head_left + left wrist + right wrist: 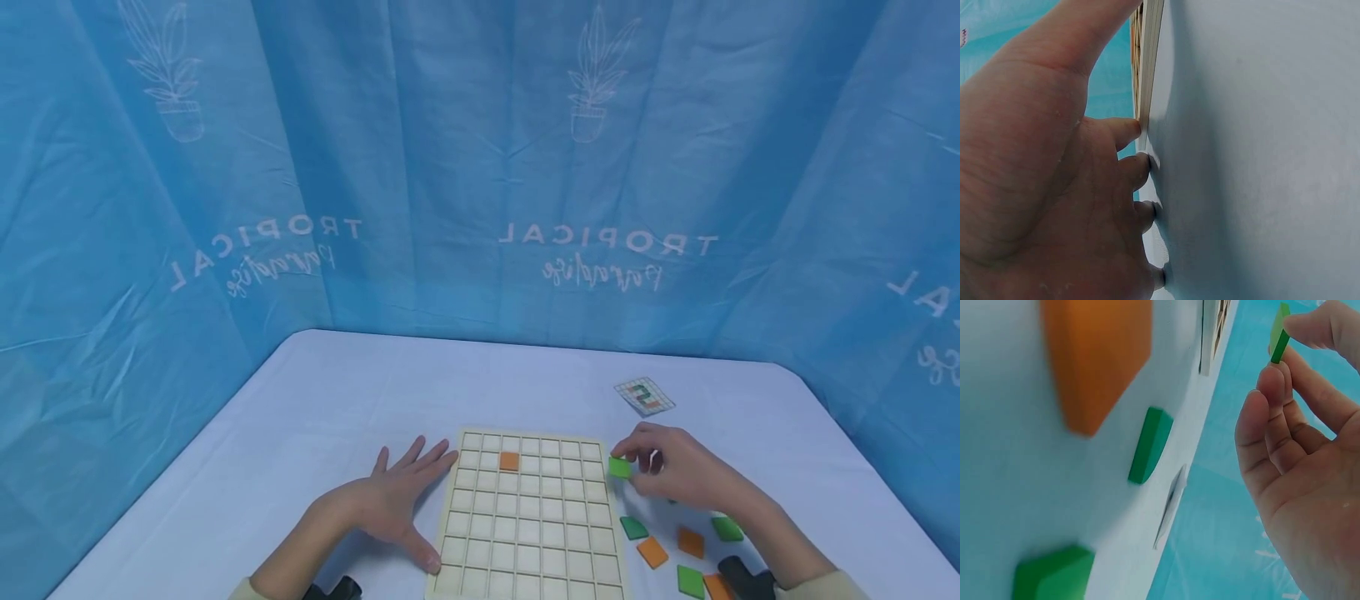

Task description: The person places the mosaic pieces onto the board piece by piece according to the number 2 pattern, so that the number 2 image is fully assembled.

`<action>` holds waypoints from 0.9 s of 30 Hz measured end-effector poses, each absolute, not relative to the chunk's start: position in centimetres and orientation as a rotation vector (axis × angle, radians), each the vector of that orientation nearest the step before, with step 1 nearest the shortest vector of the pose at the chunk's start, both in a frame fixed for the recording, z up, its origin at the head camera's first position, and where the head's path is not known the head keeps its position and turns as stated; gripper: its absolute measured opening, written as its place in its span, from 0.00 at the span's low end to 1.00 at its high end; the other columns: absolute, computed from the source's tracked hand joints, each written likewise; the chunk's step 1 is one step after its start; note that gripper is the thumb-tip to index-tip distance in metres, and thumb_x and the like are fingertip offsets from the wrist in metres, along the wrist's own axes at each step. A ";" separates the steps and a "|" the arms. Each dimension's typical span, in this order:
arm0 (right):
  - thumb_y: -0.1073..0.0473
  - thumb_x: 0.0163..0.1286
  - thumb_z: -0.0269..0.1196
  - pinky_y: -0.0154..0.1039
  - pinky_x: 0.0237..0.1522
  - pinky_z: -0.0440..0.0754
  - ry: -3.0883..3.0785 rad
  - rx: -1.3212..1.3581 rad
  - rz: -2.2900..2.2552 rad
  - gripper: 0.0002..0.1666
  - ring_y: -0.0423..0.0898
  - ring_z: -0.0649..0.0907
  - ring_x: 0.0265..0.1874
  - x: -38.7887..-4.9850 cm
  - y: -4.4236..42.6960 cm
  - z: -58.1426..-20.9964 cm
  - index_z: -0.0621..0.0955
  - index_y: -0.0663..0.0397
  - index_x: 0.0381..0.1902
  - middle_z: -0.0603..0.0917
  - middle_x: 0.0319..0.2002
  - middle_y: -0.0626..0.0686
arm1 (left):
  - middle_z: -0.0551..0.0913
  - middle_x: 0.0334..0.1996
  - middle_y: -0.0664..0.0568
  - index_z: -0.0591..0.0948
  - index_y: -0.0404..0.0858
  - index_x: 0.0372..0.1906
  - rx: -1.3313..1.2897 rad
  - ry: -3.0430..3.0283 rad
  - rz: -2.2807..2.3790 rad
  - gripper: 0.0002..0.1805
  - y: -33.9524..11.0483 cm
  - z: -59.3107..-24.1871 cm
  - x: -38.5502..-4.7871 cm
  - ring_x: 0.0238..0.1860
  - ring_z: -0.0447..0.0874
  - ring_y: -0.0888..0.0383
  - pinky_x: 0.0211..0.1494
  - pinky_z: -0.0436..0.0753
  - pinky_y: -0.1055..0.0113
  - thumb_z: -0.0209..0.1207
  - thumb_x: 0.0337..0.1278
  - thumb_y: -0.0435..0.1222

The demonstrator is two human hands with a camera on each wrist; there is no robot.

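A light green square tile (619,468) is pinched between the thumb and fingers of my right hand (671,467), held up just off the right edge of a cream grid board (517,533). The right wrist view shows the same green tile (1280,334) on edge between thumb and fingertips. My left hand (393,504) is spread, its thumb and a fingertip touching the board's left edge; the left wrist view shows the fingers against the board's side (1150,69). One orange tile (509,462) lies in a cell near the board's top.
Right of the board lie loose tiles: a dark green one (633,527), orange ones (652,552), and light green ones (691,581). A small pattern card (645,396) lies farther back on the white table (375,375). Blue printed curtains (480,167) surround the table.
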State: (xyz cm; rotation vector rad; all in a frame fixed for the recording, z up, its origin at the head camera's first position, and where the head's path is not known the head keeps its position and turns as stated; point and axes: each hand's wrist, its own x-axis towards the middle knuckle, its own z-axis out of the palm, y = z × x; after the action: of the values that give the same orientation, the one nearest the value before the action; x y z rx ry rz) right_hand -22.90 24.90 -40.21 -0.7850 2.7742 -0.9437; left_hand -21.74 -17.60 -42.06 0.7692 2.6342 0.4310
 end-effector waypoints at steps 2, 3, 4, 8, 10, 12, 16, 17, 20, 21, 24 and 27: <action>0.66 0.57 0.64 0.35 0.32 0.79 2.768 -0.822 -0.958 0.19 0.40 0.77 0.30 -23.2 24.6 -40.3 0.84 0.43 0.46 0.79 0.32 0.41 | 0.41 0.77 0.54 0.46 0.53 0.77 0.773 2.632 0.435 0.73 -17.6 -42.0 -21.7 0.74 0.29 0.44 0.63 0.29 0.30 0.66 0.20 0.74; 0.66 0.57 0.63 0.36 0.33 0.79 2.762 -0.839 -0.966 0.19 0.41 0.77 0.30 -23.4 24.5 -40.3 0.84 0.44 0.47 0.79 0.32 0.42 | 0.41 0.77 0.54 0.46 0.53 0.77 0.772 2.630 0.438 0.73 -17.6 -42.0 -21.7 0.74 0.29 0.44 0.63 0.29 0.30 0.66 0.20 0.74; 0.66 0.58 0.63 0.36 0.33 0.80 2.757 -0.849 -0.976 0.19 0.41 0.77 0.30 -23.5 24.3 -40.3 0.84 0.44 0.47 0.79 0.32 0.42 | 0.41 0.77 0.54 0.46 0.52 0.77 0.775 2.627 0.443 0.73 -17.6 -42.0 -21.7 0.74 0.29 0.44 0.63 0.29 0.30 0.67 0.20 0.74; 0.66 0.58 0.63 0.36 0.33 0.80 2.758 -0.866 -0.991 0.18 0.41 0.77 0.30 -24.1 23.4 -40.5 0.84 0.44 0.46 0.80 0.33 0.42 | 0.41 0.77 0.54 0.46 0.52 0.77 0.772 2.622 0.454 0.73 -17.6 -42.0 -21.7 0.74 0.29 0.44 0.63 0.29 0.31 0.67 0.20 0.73; 0.66 0.58 0.63 0.36 0.33 0.80 2.747 -0.875 -1.007 0.18 0.41 0.78 0.30 -24.3 23.0 -40.6 0.84 0.45 0.46 0.80 0.34 0.42 | 0.40 0.77 0.54 0.46 0.52 0.77 0.771 2.619 0.457 0.73 -17.6 -42.0 -21.7 0.74 0.29 0.44 0.63 0.29 0.31 0.67 0.21 0.73; 0.67 0.59 0.63 0.36 0.33 0.80 2.730 -0.895 -1.028 0.18 0.41 0.78 0.30 -24.5 22.7 -40.8 0.84 0.46 0.47 0.80 0.34 0.43 | 0.40 0.77 0.54 0.46 0.52 0.77 0.769 2.618 0.452 0.72 -17.6 -42.1 -21.7 0.74 0.29 0.44 0.63 0.29 0.31 0.67 0.21 0.73; 0.66 0.59 0.63 0.37 0.34 0.80 2.711 -0.898 -1.056 0.18 0.41 0.78 0.30 -24.8 22.2 -41.0 0.84 0.46 0.48 0.80 0.35 0.44 | 0.40 0.77 0.54 0.46 0.52 0.77 0.786 2.622 0.444 0.72 -17.6 -42.1 -21.8 0.74 0.29 0.44 0.63 0.29 0.30 0.67 0.21 0.73; 0.66 0.60 0.63 0.37 0.34 0.80 2.706 -0.900 -1.055 0.18 0.41 0.78 0.30 -25.0 22.0 -41.1 0.84 0.46 0.48 0.80 0.36 0.44 | 0.40 0.77 0.54 0.46 0.52 0.77 0.782 2.624 0.443 0.72 -17.6 -42.1 -21.7 0.74 0.29 0.44 0.63 0.29 0.30 0.67 0.21 0.73; 0.64 0.60 0.64 0.37 0.34 0.81 2.691 -0.904 -1.046 0.17 0.41 0.79 0.31 -25.3 21.4 -41.2 0.84 0.45 0.47 0.80 0.36 0.44 | 0.40 0.77 0.53 0.46 0.52 0.77 0.769 2.630 0.440 0.73 -17.7 -42.1 -21.6 0.74 0.29 0.43 0.63 0.29 0.30 0.68 0.20 0.73; 0.64 0.60 0.65 0.37 0.34 0.80 2.687 -0.907 -1.043 0.17 0.41 0.79 0.31 -25.4 21.2 -41.3 0.84 0.46 0.47 0.80 0.36 0.44 | 0.40 0.77 0.53 0.46 0.52 0.77 0.765 2.630 0.439 0.73 -17.7 -42.1 -21.6 0.74 0.29 0.43 0.63 0.29 0.30 0.68 0.20 0.73; 0.63 0.60 0.65 0.37 0.35 0.80 2.681 -0.903 -1.036 0.17 0.41 0.79 0.31 -25.5 20.8 -41.2 0.84 0.47 0.48 0.80 0.36 0.44 | 0.41 0.77 0.54 0.46 0.52 0.77 0.763 2.629 0.439 0.73 -17.7 -42.0 -21.6 0.74 0.29 0.43 0.63 0.29 0.30 0.67 0.20 0.73; 0.64 0.61 0.64 0.37 0.35 0.80 2.680 -0.899 -1.037 0.17 0.42 0.79 0.32 -25.6 20.6 -41.1 0.83 0.48 0.49 0.80 0.37 0.44 | 0.41 0.77 0.54 0.46 0.53 0.77 0.770 2.627 0.446 0.72 -17.6 -42.0 -21.7 0.74 0.29 0.43 0.63 0.29 0.31 0.67 0.21 0.73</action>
State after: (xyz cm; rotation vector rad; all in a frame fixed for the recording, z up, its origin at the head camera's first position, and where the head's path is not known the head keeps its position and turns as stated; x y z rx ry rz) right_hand -25.60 20.59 -41.12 -0.8988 2.6802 -1.0368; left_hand -21.71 -17.63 -41.98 0.7696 2.6270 0.4455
